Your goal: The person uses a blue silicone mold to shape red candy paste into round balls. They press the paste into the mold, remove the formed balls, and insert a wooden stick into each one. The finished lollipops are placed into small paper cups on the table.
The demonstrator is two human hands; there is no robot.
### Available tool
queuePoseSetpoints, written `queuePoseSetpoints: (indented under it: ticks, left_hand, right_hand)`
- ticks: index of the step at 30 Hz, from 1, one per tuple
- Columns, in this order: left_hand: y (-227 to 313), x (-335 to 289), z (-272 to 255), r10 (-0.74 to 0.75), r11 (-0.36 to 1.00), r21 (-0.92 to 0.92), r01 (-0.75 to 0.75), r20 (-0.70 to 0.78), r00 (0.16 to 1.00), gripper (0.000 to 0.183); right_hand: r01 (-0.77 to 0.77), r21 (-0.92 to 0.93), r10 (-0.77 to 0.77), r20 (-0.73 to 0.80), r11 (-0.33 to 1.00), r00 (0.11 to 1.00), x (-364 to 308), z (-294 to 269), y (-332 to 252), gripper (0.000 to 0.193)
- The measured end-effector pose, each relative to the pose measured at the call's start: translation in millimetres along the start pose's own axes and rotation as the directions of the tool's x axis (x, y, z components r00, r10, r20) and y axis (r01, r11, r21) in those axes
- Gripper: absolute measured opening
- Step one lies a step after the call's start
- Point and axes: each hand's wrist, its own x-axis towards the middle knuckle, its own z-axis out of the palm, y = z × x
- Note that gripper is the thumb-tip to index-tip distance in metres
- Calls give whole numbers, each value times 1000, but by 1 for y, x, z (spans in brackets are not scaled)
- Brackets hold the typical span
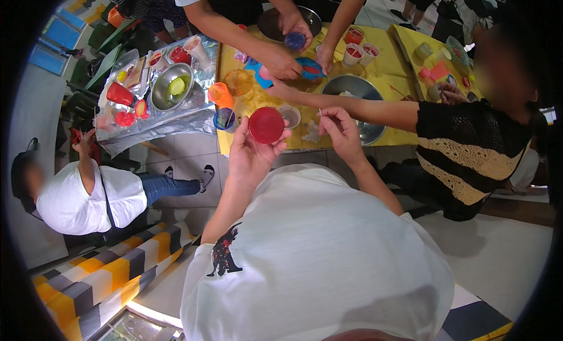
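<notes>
Left hand [255,156] grip clamped on round red piece [267,125]: keep level. Right hand [342,131] grip pinched on thin white stick [320,112]; steady it.

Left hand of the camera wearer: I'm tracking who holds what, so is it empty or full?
Full: the left hand holds a round red object, with thumb and fingers at its opposite sides.

Wearing a loose white shirt [334,241] with short sleeves [425,241], ending above bare forearms [230,201]. Showing a jagged black print [225,256] with small red flecks on the left side. Running plain white across the middle and right. Leaving left hand [256,152] and right hand [342,131] uncovered.
</notes>
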Motion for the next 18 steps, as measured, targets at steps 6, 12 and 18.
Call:
queuePoseSetpoints:
  ticks: [6,12,18]
  left_hand:
    - [7,7,-5,18,998,55,-16,-21,1000,56]
    - [16,6,-11,89,996,17,-88,-66,994,54]
    - [23,3,-18,158,987,-2,-159,-96,983,55]
  right_hand:
    - [-182,320,151,119,930,981,24,15,-24,15]
    - [-163,366,153,58,916,987,45,2,-56,13]
    - [8,489,10,-33,872,999,60,-19,-84,13]
